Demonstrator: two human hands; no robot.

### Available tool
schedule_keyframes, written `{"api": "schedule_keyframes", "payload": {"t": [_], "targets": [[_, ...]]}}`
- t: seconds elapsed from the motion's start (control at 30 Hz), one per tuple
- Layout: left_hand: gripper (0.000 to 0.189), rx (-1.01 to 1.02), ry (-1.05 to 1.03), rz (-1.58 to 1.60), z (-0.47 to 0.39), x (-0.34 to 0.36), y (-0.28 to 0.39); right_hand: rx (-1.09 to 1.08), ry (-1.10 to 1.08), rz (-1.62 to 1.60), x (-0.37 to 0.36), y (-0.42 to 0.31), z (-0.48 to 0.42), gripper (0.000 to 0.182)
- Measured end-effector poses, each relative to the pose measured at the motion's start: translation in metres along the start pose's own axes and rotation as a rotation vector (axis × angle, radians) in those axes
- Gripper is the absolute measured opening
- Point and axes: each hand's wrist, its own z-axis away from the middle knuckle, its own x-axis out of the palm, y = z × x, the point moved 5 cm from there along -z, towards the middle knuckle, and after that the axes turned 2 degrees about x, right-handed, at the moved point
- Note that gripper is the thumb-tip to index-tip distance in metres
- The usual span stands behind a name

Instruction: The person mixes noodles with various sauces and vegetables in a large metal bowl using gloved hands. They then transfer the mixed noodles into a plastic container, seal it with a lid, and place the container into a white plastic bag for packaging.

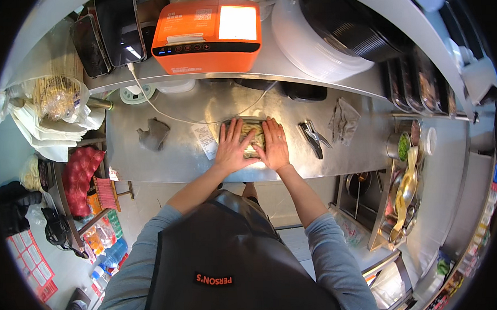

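A rectangular food container (254, 134) with a clear lid lies before me on the steel worktop (182, 164); pale strands, perhaps noodles, show through it. My left hand (234, 145) rests flat across its left part, fingers pointing away from me. Along the right edge lies my right hand (275, 142), a ring on one finger. Both thumbs come close together at the near edge. The hands hold the container between them and hide its two sides. Just left of it is a printed paper slip (205, 141), partly under the container or hand.
A stapler-like hand tool (314, 139) and a grey cloth (344, 121) lie to the right, another cloth (154, 134) to the left. A white cable (172, 118) crosses behind the container. The shelf above carries an orange receipt printer (206, 36) and stacked plastic lids (310, 48).
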Motion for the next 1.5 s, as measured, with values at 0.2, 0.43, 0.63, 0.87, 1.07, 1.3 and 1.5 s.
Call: {"api": "schedule_keyframes", "payload": {"t": [0.2, 0.43, 0.63, 0.87, 1.07, 1.3, 1.5], "targets": [[0.092, 0.017, -0.09, -0.051, -0.012, 0.012, 0.018, -0.07, -0.059, 0.076, 0.009, 0.008, 0.001, 0.079], [0.094, 0.142, -0.095, -0.069, -0.008, 0.009, 0.016, -0.107, -0.102, 0.095, 0.01, 0.01, 0.007, 0.079], [0.073, -0.214, 0.37, 0.251, 0.016, -0.082, 0.0, -0.136, -0.167, 0.112, 0.008, 0.017, 0.01, 0.08], [0.055, -0.855, 1.423, -0.462, 0.219, -0.389, -0.234, -0.196, -0.102, 0.004, -0.033, -0.003, 0.015, 0.075], [0.017, -0.882, 1.245, -0.353, 0.278, -0.424, -0.243, -0.181, -0.141, -0.172, -0.041, -0.092, 0.031, 0.05], [0.03, -0.546, 0.953, -0.528, 0.386, -0.337, -0.118, -0.44, -0.446, -0.779, -0.05, -0.387, -0.056, 0.032], [0.035, -0.574, 0.867, -0.503, 0.456, -0.306, -0.071, 0.237, -1.35, -1.091, 0.078, -0.515, -0.105, 0.044]]}}
